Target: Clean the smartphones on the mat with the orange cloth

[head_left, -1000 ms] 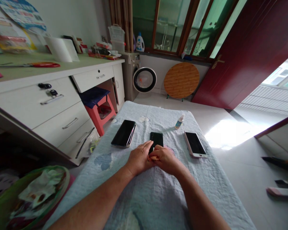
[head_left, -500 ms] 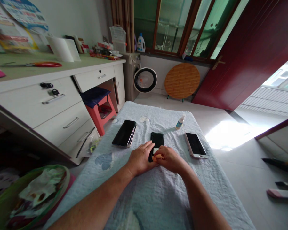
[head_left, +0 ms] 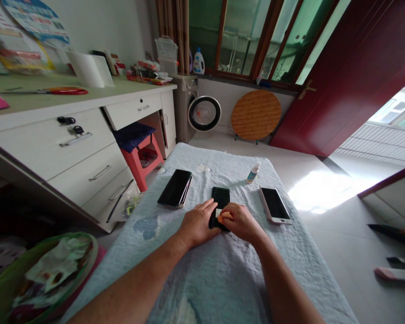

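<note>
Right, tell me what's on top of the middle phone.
On the middle phone: a small pale patch, the left hand at its left edge, and the right hand over its lower part, holding something orange. What lies beneath the hands is covered.

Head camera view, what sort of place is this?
Most likely a room in someone's home, partly used for laundry: there's a washing machine with its round door open, a white desk with drawers, and a round wooden tabletop standing near the wall.
</note>
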Motion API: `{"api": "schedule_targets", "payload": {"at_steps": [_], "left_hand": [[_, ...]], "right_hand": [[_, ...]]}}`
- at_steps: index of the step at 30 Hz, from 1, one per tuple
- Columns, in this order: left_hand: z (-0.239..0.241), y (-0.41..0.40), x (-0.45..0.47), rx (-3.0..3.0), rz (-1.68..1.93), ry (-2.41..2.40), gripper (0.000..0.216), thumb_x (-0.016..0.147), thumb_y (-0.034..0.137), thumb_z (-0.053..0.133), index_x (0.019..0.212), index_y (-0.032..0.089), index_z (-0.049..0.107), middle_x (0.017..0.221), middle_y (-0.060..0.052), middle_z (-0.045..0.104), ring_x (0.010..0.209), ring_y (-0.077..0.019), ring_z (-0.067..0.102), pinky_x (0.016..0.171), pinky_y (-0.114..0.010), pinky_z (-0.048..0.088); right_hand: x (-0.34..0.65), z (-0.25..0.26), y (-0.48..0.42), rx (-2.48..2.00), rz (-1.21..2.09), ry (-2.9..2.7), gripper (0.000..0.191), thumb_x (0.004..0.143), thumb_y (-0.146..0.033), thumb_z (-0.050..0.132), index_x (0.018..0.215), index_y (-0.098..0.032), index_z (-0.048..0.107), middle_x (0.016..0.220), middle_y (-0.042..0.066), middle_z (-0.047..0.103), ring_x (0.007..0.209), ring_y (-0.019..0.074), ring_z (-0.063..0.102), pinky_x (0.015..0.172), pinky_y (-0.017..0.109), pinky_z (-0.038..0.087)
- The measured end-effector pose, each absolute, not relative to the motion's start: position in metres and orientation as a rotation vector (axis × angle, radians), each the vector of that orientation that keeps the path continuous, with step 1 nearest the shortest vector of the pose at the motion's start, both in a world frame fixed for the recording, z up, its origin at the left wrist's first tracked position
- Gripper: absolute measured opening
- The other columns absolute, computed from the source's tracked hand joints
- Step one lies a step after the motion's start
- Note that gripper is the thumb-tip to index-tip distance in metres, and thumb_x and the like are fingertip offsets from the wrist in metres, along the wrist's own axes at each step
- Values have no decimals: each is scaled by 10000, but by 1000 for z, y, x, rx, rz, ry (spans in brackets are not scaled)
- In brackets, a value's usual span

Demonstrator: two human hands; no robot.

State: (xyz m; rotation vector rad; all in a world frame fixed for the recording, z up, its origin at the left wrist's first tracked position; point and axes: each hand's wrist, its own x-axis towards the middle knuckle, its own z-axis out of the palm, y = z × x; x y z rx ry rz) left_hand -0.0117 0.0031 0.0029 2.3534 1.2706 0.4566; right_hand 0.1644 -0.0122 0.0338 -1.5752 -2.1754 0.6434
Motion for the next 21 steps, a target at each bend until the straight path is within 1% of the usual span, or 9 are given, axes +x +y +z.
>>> {"api": "schedule_targets", "payload": {"at_steps": [4,8,13,16,21], "left_hand": [[1,4,-12,2354,476,1255,726,712,455,663,1344,179,437,1442,-111,415,1268,-291,449,1041,-391,382],[0,4,-12,2349,486,1246,701,724,443,652,1339,175,447,1444,-114,411,1262,-292,456,1035,-390,389],[0,4,-12,2342,485,1257,708,711,440,669,1336,192,449,1450,-101,407,1263,-293,455,1036,-395,385],[0,4,-12,2348,479,1263,717,696,411,680,1337,185,450,1450,-101,406,1271,-287,447,1046,-388,378],[4,3,-12,2341,460,1263,725,694,424,680,1334,172,452,1442,-117,414,1271,-295,450,1042,-394,385]], "right_hand": [[156,33,-15,-1515,685,-2205,148,751,-126,539,738,-184,674,775,8,585,683,101,514,646,209,341],[151,32,-17,-1564,662,-2250,113,753,-158,562,748,-193,669,797,5,569,708,105,513,662,215,330],[157,32,-16,-1630,661,-2276,105,786,-174,555,770,-187,658,800,6,557,699,99,502,643,212,315],[163,32,-15,-1664,628,-2279,111,792,-168,547,786,-182,657,796,8,564,703,99,508,638,211,310],[174,31,-12,-1771,521,-2264,118,806,-175,529,790,-172,646,780,14,578,701,104,508,635,217,301]]}}
